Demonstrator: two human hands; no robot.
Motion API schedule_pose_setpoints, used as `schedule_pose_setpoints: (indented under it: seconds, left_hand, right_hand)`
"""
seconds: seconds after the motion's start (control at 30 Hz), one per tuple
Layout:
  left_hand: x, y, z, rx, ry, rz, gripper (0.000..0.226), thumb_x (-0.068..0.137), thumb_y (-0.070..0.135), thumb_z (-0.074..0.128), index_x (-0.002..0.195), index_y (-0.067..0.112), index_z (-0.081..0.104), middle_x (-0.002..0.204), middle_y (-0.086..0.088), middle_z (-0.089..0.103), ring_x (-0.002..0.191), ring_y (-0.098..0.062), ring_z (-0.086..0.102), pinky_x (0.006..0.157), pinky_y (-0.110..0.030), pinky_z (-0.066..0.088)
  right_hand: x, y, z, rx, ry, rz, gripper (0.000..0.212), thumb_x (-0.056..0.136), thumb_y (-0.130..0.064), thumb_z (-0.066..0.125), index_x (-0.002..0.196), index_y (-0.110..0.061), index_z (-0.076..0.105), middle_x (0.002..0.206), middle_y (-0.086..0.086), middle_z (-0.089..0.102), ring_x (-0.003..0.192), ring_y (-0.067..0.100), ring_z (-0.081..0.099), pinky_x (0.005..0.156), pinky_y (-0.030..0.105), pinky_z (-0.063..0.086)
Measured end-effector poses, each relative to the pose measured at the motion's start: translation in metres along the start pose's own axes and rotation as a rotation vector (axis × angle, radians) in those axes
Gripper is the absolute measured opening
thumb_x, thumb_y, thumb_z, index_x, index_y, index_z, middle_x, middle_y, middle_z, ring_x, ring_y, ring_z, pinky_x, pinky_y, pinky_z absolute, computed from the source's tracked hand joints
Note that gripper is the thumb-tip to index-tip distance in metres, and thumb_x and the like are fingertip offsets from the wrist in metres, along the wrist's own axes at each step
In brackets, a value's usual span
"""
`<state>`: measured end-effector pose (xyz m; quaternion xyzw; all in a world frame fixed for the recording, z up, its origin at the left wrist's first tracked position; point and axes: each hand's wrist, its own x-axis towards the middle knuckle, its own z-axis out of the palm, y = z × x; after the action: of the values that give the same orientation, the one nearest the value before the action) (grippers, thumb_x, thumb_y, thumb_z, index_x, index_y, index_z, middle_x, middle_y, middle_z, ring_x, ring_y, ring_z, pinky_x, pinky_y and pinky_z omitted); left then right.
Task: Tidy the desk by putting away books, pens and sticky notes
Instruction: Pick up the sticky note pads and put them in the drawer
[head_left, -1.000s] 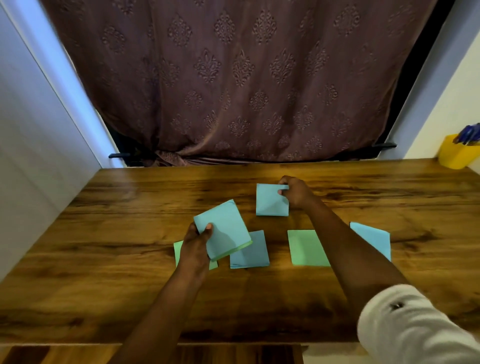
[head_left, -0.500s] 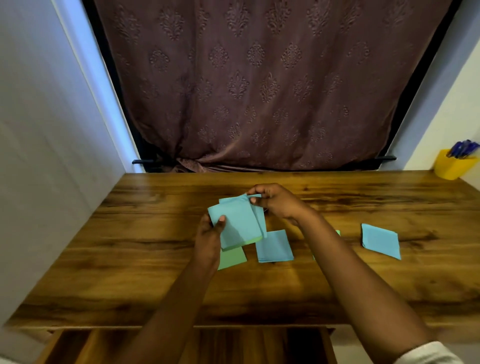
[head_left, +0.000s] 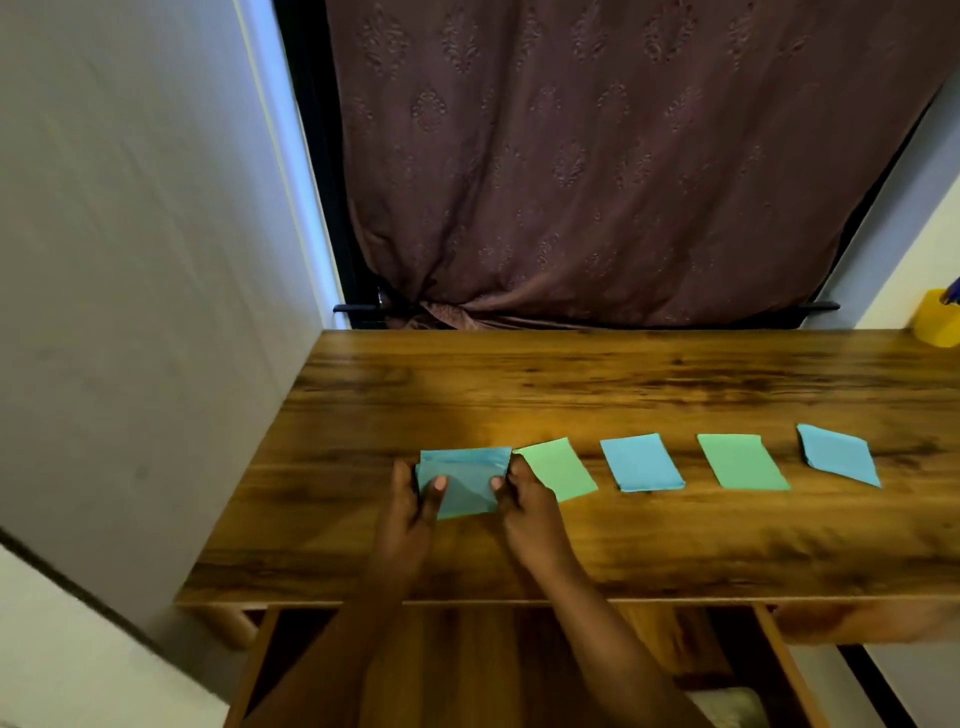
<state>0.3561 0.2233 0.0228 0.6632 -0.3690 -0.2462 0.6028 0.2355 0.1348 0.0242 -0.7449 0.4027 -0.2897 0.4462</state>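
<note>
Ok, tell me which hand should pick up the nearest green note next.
Right. The right hand sits beside that green note; the left hand holds the blue stack on its other side.

My right hand (head_left: 524, 504) has carried the far blue note off the desk (head_left: 519, 384) and onto the stack (head_left: 462, 478) that my left hand (head_left: 410, 499) held alone. Both hands now pinch the stack by its sides, thumbs on top.

Wood-grain desk (head_left: 571, 384) w/ open drawer (head_left: 493, 649) under front edge. Behind desk: brown patterned curtain (head_left: 597, 156), bunched at btm. L wall (head_left: 130, 234) & R wall (head_left: 924, 223) pale, dim rm.
</note>
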Motion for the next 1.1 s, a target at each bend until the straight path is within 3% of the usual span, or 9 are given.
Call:
schedule_pose_setpoints:
  seconds: [0.1, 0.3, 0.37, 0.43, 0.5, 0.6, 0.73, 0.83, 1.1]
  left_hand:
    - [-0.01, -0.038, -0.029, 0.325, -0.103, -0.058, 0.038, 0.083, 0.066, 0.04, 0.111, 0.041, 0.047, 0.116, 0.002, 0.059, 0.111, -0.014, 0.055, 0.094, -0.04, 0.048]
    - [-0.005, -0.031, -0.04, 0.499, -0.032, 0.09, 0.028, 0.096, 0.031, 0.05, 0.116, 0.015, 0.06, 0.109, -0.006, 0.064, 0.101, -0.017, 0.056, 0.086, -0.03, 0.045]
    - [-0.003, -0.034, -0.048, 0.61, -0.113, 0.037, 0.034, 0.096, 0.033, 0.05, 0.121, 0.012, 0.059, 0.115, -0.008, 0.064, 0.1, -0.02, 0.059, 0.086, -0.032, 0.049]
    - [-0.006, -0.037, -0.055, 0.618, -0.178, -0.037, 0.038, 0.095, 0.037, 0.048, 0.126, 0.015, 0.056, 0.121, -0.006, 0.063, 0.096, -0.015, 0.061, 0.08, -0.027, 0.052]
    - [-0.005, -0.032, -0.06, 0.601, -0.13, -0.022, 0.036, 0.095, 0.037, 0.049, 0.122, 0.015, 0.059, 0.118, -0.005, 0.062, 0.095, -0.012, 0.058, 0.073, -0.021, 0.052]
    - [-0.002, -0.035, -0.064, 0.697, -0.108, 0.049, 0.035, 0.096, 0.037, 0.048, 0.118, 0.014, 0.062, 0.113, -0.006, 0.063, 0.103, -0.021, 0.058, 0.084, -0.03, 0.048]
    - [-0.003, -0.045, -0.063, 0.733, -0.15, -0.036, 0.037, 0.098, 0.037, 0.041, 0.126, 0.017, 0.056, 0.121, -0.012, 0.06, 0.11, -0.027, 0.055, 0.093, -0.038, 0.047]
    - [-0.003, -0.045, -0.06, 0.748, -0.078, -0.008, 0.033, 0.099, 0.031, 0.04, 0.124, 0.016, 0.058, 0.122, -0.01, 0.06, 0.116, -0.025, 0.051, 0.097, -0.038, 0.043]
    - [-0.005, -0.052, -0.069, 0.927, -0.098, 0.081, 0.029, 0.099, 0.027, 0.042, 0.122, 0.023, 0.06, 0.127, 0.001, 0.053, 0.123, -0.02, 0.041, 0.098, -0.035, 0.031]
  right_hand:
    - [-0.012, 0.016, 0.03, -0.231, -0.028, 0.07, 0.036, 0.099, -0.031, 0.04, 0.13, -0.014, 0.045, 0.119, 0.005, 0.061, 0.107, 0.017, 0.059, 0.081, 0.024, 0.05]
    - [-0.013, 0.017, 0.042, -0.263, 0.137, 0.029, 0.032, 0.098, -0.033, 0.041, 0.121, -0.014, 0.053, 0.116, 0.004, 0.059, 0.11, 0.017, 0.051, 0.088, 0.028, 0.047]
    - [-0.012, 0.019, 0.044, -0.386, 0.088, 0.045, 0.031, 0.098, -0.032, 0.042, 0.119, -0.013, 0.055, 0.12, 0.005, 0.059, 0.114, 0.019, 0.047, 0.091, 0.03, 0.043]
    - [-0.014, 0.018, 0.045, -0.444, 0.069, 0.044, 0.029, 0.098, -0.031, 0.043, 0.117, -0.014, 0.056, 0.12, 0.004, 0.06, 0.114, 0.018, 0.047, 0.091, 0.029, 0.041]
    - [-0.016, 0.013, 0.043, -0.414, 0.126, -0.013, 0.025, 0.098, -0.029, 0.043, 0.114, -0.015, 0.057, 0.117, 0.002, 0.059, 0.111, 0.015, 0.047, 0.091, 0.029, 0.042]
    - [-0.02, 0.009, 0.046, -0.442, 0.12, -0.014, 0.027, 0.099, -0.03, 0.039, 0.117, -0.017, 0.055, 0.12, 0.002, 0.057, 0.114, 0.016, 0.045, 0.095, 0.032, 0.041]
    - [-0.027, 0.006, 0.056, -0.543, 0.044, 0.07, 0.033, 0.101, -0.03, 0.034, 0.127, -0.018, 0.05, 0.128, 0.004, 0.053, 0.122, 0.018, 0.043, 0.101, 0.032, 0.035]
    - [-0.026, 0.002, 0.058, -0.527, 0.088, 0.04, 0.031, 0.1, -0.025, 0.039, 0.127, -0.017, 0.05, 0.128, 0.003, 0.054, 0.123, 0.018, 0.042, 0.1, 0.031, 0.036]
    - [-0.032, 0.014, 0.061, -0.588, 0.08, 0.013, 0.03, 0.1, -0.026, 0.037, 0.123, -0.018, 0.054, 0.124, 0.001, 0.054, 0.119, 0.017, 0.042, 0.097, 0.03, 0.036]
